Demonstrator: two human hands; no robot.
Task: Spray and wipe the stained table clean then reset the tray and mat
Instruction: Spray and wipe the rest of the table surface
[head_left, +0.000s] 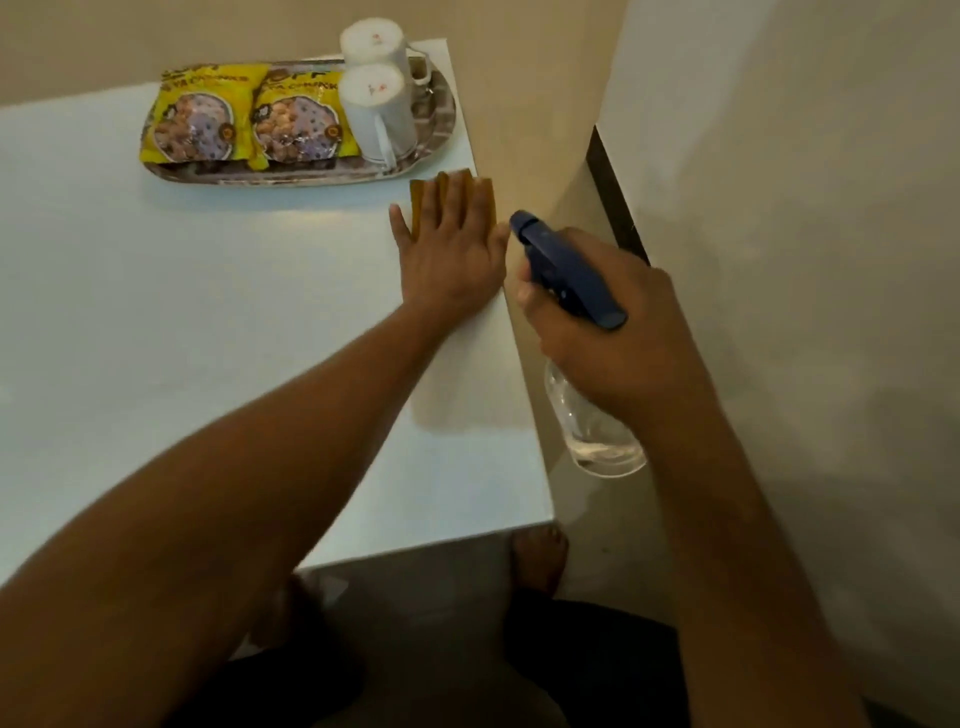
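Table (182, 312), pale and glossy, fills the left and middle of the view, its right edge running from far to near beside a beige wall (779, 156). On its far right part sits an oval metal tray (441, 119), which carries two yellow snack packets (244, 117) lying side by side on the left and two white mugs (374, 98) standing upside down on the right. Just nearer than the tray, at the table's right edge, lies a brownish-yellow cloth (415, 205), mostly covered by the left hand (452, 249), which presses flat on it with fingers straight and spread, the arm stretched out across the tabletop from the near left. Just right of that hand, off the table's edge, the right hand (613, 332) grips a clear spray bottle (597, 431) around its neck, fingers curled about it; the blue spray head (561, 265) points toward the far left, near the left hand's little finger.
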